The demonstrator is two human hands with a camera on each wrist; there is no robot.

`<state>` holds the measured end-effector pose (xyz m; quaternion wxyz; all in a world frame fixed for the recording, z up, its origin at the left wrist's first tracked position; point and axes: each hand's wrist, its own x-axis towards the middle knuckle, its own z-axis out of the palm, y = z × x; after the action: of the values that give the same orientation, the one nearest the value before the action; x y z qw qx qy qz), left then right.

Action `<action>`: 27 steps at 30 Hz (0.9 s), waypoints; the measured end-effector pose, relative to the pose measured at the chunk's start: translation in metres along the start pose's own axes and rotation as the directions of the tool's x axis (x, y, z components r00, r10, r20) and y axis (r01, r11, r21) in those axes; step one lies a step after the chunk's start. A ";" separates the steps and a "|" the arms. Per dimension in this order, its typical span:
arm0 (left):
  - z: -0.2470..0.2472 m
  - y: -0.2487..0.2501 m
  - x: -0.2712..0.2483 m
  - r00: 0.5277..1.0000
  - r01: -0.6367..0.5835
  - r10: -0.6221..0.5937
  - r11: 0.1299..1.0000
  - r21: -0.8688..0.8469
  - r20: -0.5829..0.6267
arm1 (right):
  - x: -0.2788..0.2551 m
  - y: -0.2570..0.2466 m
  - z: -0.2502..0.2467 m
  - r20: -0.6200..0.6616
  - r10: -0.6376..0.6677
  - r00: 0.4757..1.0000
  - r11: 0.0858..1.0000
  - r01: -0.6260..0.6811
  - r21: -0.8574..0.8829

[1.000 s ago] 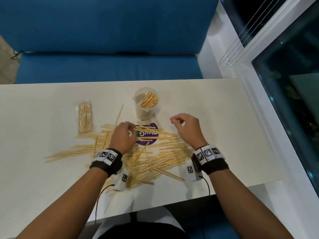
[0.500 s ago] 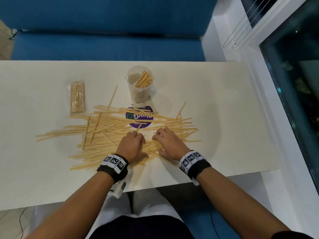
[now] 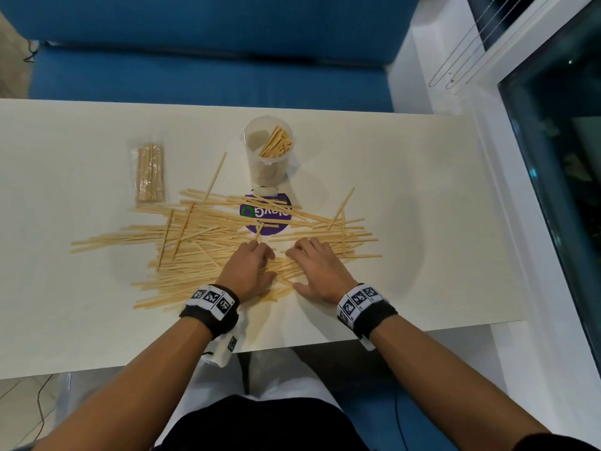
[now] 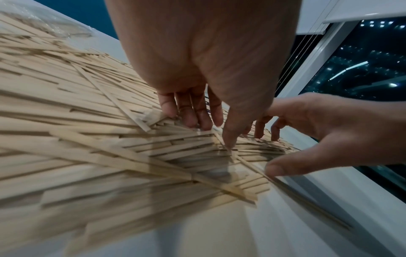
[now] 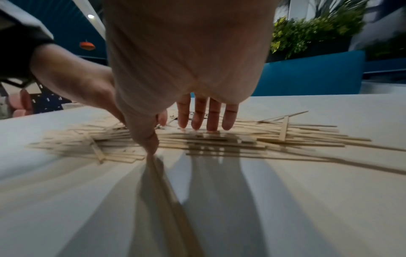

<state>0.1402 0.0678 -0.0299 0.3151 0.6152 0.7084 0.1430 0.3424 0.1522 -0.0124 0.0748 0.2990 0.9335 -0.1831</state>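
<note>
Evidently gathering: left hand point(image 3: 248, 271) and right hand point(image 3: 320, 271) press straight, slightly spread fingers point(image 5: 212, 118) onto the sticks point(image 3: 201, 236) strewn across the counter point(image 3: 422, 190); next, pinch a bundle together for the cup point(image 3: 270, 172).

Head camera looks steeply down; both wrist cameras closely share the sticks point(image 3: 208, 255).
</note>
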 end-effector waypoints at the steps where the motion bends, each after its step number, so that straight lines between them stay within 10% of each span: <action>1: 0.000 0.000 0.001 1.000 0.003 -0.003 1.000 -0.012 0.005 | 0.002 -0.001 0.001 -0.010 -0.005 1.000 1.000 0.005 -0.006; 27: -0.018 -0.009 0.004 0.994 0.064 -0.090 0.946 -0.319 -0.069 | 0.024 0.007 0.004 0.026 -0.247 0.969 0.933 0.245 -0.264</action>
<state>0.1218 0.0730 -0.0221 0.3853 0.5222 0.7122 0.2675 0.3266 0.1685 -0.0240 0.0871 0.1678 0.9799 -0.0636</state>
